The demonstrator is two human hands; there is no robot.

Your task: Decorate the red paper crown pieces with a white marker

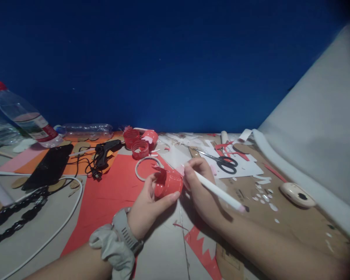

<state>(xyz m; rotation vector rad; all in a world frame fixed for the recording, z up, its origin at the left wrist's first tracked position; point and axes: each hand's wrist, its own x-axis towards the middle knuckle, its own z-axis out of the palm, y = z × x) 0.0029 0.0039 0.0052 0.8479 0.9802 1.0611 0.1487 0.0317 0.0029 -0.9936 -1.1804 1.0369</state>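
My left hand [150,202] is closed around a small red cup-like piece [169,184], tilted on its side above the table. Strips of red paper stick up at its rim. Between the thumb and fingers of my right hand [201,186] is a slim white pen [218,190], its tip end close to the red piece and its pinkish end pointing toward my forearm. Just behind my left hand lies a white tape ring [137,171] on red paper [105,202]. More red ring-shaped pieces [140,149] stand farther back.
Black scissors [226,163] lie on white paper at right, near small paper scraps [265,198] and a cream oval device [297,194]. At left are a glue gun [105,153], a black phone [48,165], a bottle [29,116] and a white cable [72,212]. A blue wall [175,70] stands behind.
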